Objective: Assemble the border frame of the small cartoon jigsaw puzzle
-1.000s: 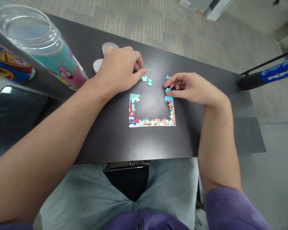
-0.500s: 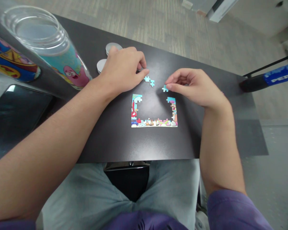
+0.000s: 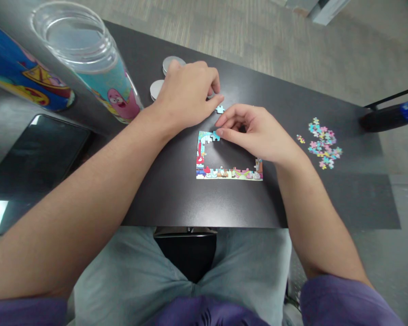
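Observation:
A partly joined jigsaw border lies on the dark table, with its bottom and left sides showing. My right hand pinches a light-blue puzzle piece at the border's top left, against the corner piece there. The same hand hides the border's upper right part. My left hand rests on the table above the border, fingers loosely bent and thumb apart from them, with nothing seen in it. Just beyond its thumb tip lies a loose blue puzzle piece.
A pile of loose puzzle pieces lies at the right. Two silver round lids sit behind my left hand. A clear-topped cartoon canister and a black tablet are at the left. A dark bottle is at the far right.
My right hand has brought the blue piece left and down to the border's top left. The view has shifted, and the pile at the right now shows. My left hand has hardly moved.

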Demonstrator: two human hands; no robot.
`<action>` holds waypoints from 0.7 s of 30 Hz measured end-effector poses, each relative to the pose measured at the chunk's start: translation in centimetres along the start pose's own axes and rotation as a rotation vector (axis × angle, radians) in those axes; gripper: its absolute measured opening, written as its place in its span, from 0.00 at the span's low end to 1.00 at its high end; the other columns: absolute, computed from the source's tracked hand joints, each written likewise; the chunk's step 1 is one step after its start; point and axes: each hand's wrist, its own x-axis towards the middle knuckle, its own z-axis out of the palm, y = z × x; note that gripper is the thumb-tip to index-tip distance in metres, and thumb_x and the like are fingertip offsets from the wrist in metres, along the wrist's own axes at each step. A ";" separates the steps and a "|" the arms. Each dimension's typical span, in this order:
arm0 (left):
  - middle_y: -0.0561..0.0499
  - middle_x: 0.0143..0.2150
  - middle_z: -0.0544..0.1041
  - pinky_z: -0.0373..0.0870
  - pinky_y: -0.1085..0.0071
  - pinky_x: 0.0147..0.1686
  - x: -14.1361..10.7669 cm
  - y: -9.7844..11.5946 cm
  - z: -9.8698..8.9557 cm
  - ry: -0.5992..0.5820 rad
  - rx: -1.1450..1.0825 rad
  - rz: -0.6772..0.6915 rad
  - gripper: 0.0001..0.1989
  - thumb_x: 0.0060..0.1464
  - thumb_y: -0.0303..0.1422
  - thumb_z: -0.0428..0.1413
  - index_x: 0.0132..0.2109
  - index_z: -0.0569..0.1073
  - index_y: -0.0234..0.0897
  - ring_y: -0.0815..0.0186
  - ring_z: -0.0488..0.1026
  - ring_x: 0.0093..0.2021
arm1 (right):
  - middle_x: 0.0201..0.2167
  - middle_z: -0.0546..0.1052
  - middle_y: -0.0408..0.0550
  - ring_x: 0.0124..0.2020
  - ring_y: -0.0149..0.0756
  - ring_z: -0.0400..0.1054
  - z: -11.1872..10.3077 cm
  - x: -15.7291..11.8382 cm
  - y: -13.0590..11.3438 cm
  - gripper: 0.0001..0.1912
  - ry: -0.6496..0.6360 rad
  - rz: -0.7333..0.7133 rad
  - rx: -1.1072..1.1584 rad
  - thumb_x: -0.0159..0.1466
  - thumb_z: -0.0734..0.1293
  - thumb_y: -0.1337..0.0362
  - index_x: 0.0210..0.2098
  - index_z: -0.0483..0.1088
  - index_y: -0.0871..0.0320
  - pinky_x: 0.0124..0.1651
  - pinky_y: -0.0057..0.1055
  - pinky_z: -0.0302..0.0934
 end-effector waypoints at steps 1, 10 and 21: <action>0.47 0.46 0.93 0.67 0.25 0.60 0.0 0.0 0.0 -0.005 -0.014 0.001 0.29 0.59 0.61 0.60 0.63 0.94 0.76 0.22 0.76 0.74 | 0.35 0.84 0.41 0.36 0.40 0.75 0.0 0.0 0.0 0.09 -0.001 0.002 0.001 0.71 0.84 0.66 0.45 0.83 0.49 0.44 0.41 0.68; 0.48 0.44 0.92 0.66 0.26 0.62 0.1 0.0 0.0 -0.002 0.038 0.003 0.26 0.61 0.60 0.59 0.61 0.93 0.78 0.24 0.77 0.73 | 0.33 0.82 0.39 0.35 0.39 0.72 0.4 0.0 -0.7 0.10 0.025 0.019 -0.040 0.66 0.82 0.67 0.43 0.82 0.48 0.43 0.41 0.67; 0.50 0.64 0.91 0.63 0.33 0.76 -0.6 1.0 -0.5 -0.048 0.257 -0.013 0.26 0.79 0.54 0.54 0.66 0.91 0.52 0.43 0.77 0.71 | 0.34 0.81 0.42 0.36 0.46 0.73 0.5 -0.1 -1.0 0.21 0.047 0.051 -0.210 0.70 0.91 0.44 0.43 0.81 0.45 0.41 0.46 0.67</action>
